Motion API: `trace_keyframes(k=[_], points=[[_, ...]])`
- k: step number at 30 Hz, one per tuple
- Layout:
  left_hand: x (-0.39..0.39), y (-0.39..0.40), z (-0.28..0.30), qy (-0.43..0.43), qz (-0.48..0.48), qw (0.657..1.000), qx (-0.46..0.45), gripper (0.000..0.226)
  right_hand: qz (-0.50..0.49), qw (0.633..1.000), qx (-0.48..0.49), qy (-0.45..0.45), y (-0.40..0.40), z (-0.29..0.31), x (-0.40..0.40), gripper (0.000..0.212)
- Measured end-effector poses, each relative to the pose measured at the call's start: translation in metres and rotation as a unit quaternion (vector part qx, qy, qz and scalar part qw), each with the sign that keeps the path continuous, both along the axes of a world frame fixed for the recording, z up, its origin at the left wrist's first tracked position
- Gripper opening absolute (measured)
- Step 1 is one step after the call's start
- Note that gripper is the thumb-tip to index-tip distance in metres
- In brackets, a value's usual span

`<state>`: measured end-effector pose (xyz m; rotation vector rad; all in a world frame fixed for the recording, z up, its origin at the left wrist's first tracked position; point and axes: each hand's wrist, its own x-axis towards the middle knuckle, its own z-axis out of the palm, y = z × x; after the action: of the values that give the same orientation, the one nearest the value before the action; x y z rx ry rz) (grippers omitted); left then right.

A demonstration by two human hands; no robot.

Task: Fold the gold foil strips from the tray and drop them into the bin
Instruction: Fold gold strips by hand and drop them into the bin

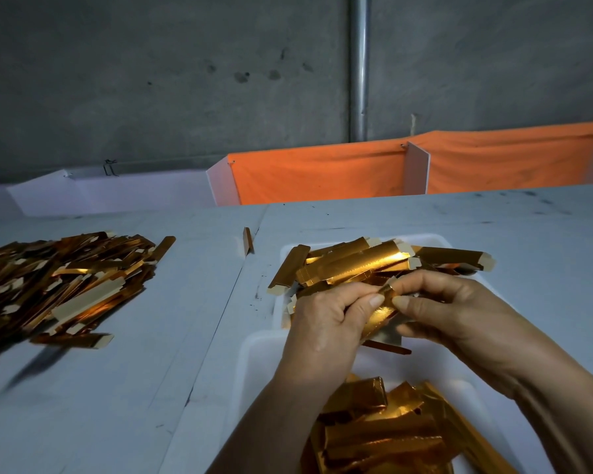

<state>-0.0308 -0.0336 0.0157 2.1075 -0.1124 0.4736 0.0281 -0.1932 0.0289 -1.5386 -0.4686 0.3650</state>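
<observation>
Midway: one shiny gold foil strip pinched between left hand and right hand, white tray still heaped, white bin partly filled.

Place: was a small workshop or packing bench.
Wall: bare grey concrete wall with a metal pipe.
Bench: scuffed white table, white dividers hung with orange cloth.
Stock: bulk gold foil strips heaped loose, more in a white tray.
</observation>
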Motion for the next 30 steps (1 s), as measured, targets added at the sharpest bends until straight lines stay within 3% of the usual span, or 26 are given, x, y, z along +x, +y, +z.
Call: trace_keyframes(k=[3, 8, 10, 16, 23, 30], points=[[0.000, -0.001, 0.000, -0.003, 0.014, 0.999, 0.042, 0.027, -0.019, 1.000, -0.013, -0.003, 0.002, -0.001, 0.000, 0.014], [0.001, -0.010, -0.002, 0.026, 0.001, 0.991, 0.128, 0.054, -0.076, 0.996, -0.038, -0.029, 0.001, -0.002, 0.000, 0.014], [0.002, -0.009, -0.003, 0.032, 0.011, 0.990, 0.139, 0.054, -0.062, 0.998, -0.027, -0.019, 0.001, -0.001, 0.000, 0.014], [0.004, 0.000, -0.004, 0.058, 0.014, 0.998, 0.017, 0.037, -0.001, 1.000, 0.014, 0.011, -0.005, 0.004, 0.000, 0.036], [0.003, 0.005, -0.002, 0.080, -0.026, 0.996, -0.001, 0.037, -0.023, 0.996, -0.061, -0.057, -0.007, 0.007, 0.000, 0.012], [0.001, 0.007, 0.000, 0.077, -0.053, 0.996, -0.010, 0.036, -0.015, 0.999, -0.017, -0.023, -0.009, 0.007, 0.002, 0.011]])
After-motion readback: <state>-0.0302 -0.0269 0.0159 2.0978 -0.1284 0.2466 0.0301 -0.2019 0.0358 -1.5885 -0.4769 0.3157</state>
